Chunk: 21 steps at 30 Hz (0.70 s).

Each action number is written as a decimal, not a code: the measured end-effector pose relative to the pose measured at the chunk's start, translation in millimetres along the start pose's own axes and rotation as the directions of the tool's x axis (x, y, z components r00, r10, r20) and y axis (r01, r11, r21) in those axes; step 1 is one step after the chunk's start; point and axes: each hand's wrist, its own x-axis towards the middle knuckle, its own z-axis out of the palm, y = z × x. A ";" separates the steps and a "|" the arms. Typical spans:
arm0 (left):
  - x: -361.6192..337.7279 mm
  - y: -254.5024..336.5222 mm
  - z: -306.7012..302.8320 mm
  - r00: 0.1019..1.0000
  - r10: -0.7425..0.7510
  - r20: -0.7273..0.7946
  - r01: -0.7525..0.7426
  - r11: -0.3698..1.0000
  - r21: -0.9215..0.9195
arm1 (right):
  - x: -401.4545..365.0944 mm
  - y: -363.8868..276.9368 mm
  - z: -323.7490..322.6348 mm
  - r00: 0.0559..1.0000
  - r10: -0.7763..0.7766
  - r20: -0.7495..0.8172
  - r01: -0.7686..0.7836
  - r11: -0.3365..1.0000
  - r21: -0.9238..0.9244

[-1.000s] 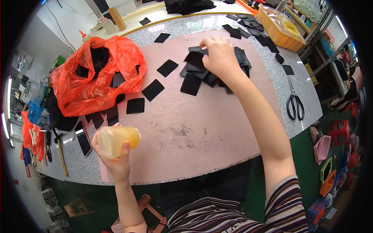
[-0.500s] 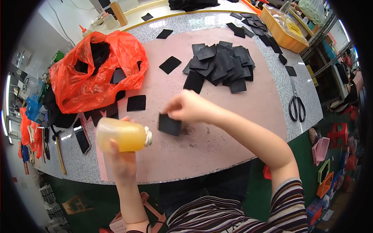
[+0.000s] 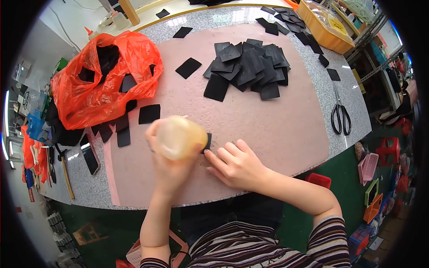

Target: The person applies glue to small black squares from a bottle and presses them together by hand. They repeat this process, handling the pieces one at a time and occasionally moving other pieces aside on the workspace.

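Note:
My left hand (image 3: 172, 167) grips a yellowish plastic bottle (image 3: 178, 136), tipped downward over a black square piece (image 3: 208, 141) that lies on the pink mat (image 3: 268, 125). The bottle hides most of that piece. My right hand (image 3: 234, 165) rests flat on the mat just right of the piece, fingertips at its edge, fingers spread. A heap of black square pieces (image 3: 248, 67) lies at the far middle of the mat.
An orange plastic bag (image 3: 100, 80) with black pieces in and around it sits at the left. Scissors (image 3: 340, 117) lie on the granite table at the right. A yellow bin (image 3: 324, 27) stands at the back right. A phone (image 3: 90, 158) lies near the left edge.
My right hand took a black piece from the heap, brought it near and laid it on the mat. My left hand swung the bottle right and tipped it over the piece.

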 end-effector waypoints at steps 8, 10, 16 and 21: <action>17.9 -9.9 -24.2 0.970 0.210 0.125 -0.244 0.857 0.455 | -3.8 -1.2 7.9 0.998 -0.063 -0.020 0.062 0.996 -0.071; 10.7 -5.5 -19.1 0.950 0.286 0.122 -0.309 0.911 0.273 | -0.3 0.8 8.0 0.997 -0.080 0.007 0.081 0.994 -0.080; 18.6 -4.4 -49.6 0.981 0.190 0.048 -0.186 0.821 0.539 | 14.5 10.4 5.4 0.994 0.033 -0.105 -0.025 0.997 0.076; 11.4 9.2 -52.5 0.976 0.214 -0.049 -0.185 0.922 0.339 | 61.8 42.8 13.5 0.976 0.218 -0.009 -0.206 0.936 0.286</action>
